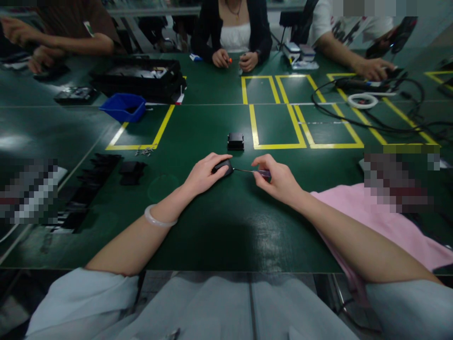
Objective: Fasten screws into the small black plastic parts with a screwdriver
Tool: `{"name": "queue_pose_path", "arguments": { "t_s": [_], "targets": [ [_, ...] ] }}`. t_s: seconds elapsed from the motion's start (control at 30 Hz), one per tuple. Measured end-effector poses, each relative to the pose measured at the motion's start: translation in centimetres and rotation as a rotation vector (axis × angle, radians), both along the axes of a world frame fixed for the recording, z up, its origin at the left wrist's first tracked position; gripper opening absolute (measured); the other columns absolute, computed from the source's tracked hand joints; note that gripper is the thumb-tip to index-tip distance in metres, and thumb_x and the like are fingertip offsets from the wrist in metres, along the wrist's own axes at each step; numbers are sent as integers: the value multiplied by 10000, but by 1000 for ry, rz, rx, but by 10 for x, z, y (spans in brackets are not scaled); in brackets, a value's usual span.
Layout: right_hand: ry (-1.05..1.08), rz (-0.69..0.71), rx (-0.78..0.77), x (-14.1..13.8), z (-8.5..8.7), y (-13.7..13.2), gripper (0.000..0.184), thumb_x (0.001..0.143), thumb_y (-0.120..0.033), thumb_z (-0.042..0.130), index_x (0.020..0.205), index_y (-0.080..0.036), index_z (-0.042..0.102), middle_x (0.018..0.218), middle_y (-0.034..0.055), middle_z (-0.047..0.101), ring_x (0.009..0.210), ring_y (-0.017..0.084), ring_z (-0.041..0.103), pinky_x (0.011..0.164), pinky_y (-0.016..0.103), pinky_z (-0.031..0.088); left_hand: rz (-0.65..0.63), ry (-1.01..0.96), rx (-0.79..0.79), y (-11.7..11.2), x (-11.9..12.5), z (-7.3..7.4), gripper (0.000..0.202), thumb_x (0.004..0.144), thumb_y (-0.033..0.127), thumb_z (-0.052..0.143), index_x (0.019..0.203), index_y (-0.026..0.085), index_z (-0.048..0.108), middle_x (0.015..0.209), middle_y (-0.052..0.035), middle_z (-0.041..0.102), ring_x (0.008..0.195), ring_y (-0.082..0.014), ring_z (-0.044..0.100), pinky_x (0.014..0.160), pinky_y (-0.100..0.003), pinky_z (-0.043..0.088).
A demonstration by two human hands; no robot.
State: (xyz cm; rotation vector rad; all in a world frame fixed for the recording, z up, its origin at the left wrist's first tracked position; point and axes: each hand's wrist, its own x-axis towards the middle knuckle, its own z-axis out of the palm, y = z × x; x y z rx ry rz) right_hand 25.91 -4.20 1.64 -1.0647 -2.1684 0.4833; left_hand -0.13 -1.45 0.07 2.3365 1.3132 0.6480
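My left hand (pixel 207 174) is closed around a small black plastic part (pixel 223 166) on the green table. In my right hand (pixel 278 177) is a screwdriver (pixel 264 174), held by its dark purplish handle with thumb and fingers. Its thin metal shaft points left, and the tip reaches the right end of the black part; whether it sits in a screw is too small to tell. Just beyond my hands stands a black block-shaped part (pixel 235 141) with silvery bits at its sides.
Small screws (pixel 145 151) lie loose at left, near a blue bin (pixel 124 107) and black parts (pixel 131 172). A pink cloth (pixel 357 208) lies under my right forearm. Cables (pixel 375 120) run across the far right. Several co-workers sit opposite, one person's hand (pixel 221 58) holding something orange.
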Motion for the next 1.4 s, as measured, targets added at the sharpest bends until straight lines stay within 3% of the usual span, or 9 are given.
{"name": "queue_pose_path", "arguments": {
  "t_s": [0.2, 0.43, 0.63, 0.83, 1.0, 1.23, 1.4],
  "targets": [
    [3, 34, -65, 2, 2, 1, 178, 965, -394, 523, 1018, -225, 543, 713, -23, 585, 609, 139, 540, 630, 268, 383, -7, 1, 5, 0, 0, -1, 473, 1011, 439, 442, 1383, 195, 604, 1217, -90, 643, 1113, -242, 618, 973, -365, 468],
    [8, 6, 5, 0, 0, 0, 192, 927, -292, 516, 1102, -213, 530, 779, 2, 608, 673, 160, 585, 659, 282, 409, -1, 2, 6, 0, 0, -1, 480, 1011, 441, 444, 1385, 186, 602, 1217, -95, 644, 1104, -244, 622, 961, -366, 467],
    [-2, 23, -61, 1, 2, 0, 202, 977, -408, 511, 1020, -216, 553, 725, -14, 590, 628, 150, 558, 646, 280, 397, -1, 0, 6, -1, 0, -1, 469, 1013, 438, 432, 1382, 201, 600, 1210, -89, 645, 1105, -240, 621, 954, -361, 471],
    [4, 5, 0, 0, 1, -1, 169, 921, -287, 530, 1077, -222, 537, 767, -5, 611, 669, 156, 585, 659, 278, 410, 1, 6, -1, -1, 0, 0, 474, 1011, 448, 434, 1383, 206, 600, 1214, -89, 643, 1105, -246, 621, 954, -366, 470],
    [-1, 27, -67, 2, 3, 0, 172, 974, -397, 512, 1001, -231, 546, 690, -30, 577, 597, 138, 537, 621, 266, 377, 4, 11, -5, -1, 1, 1, 474, 1010, 444, 432, 1384, 206, 598, 1212, -88, 642, 1101, -244, 621, 951, -363, 473],
    [4, 12, -10, 1, 1, 0, 156, 932, -287, 518, 1065, -211, 550, 756, -4, 612, 671, 157, 598, 656, 274, 404, 2, 13, 0, -1, 0, 0, 473, 1012, 440, 430, 1382, 198, 598, 1210, -88, 642, 1105, -242, 616, 956, -360, 469],
    [14, 34, -57, 2, 3, 0, 170, 968, -388, 532, 998, -223, 560, 710, -27, 596, 597, 130, 538, 616, 257, 377, -5, 7, -1, -1, 0, 0, 474, 1016, 448, 429, 1386, 201, 594, 1193, -87, 641, 1093, -239, 618, 943, -362, 470]
  ]
}}
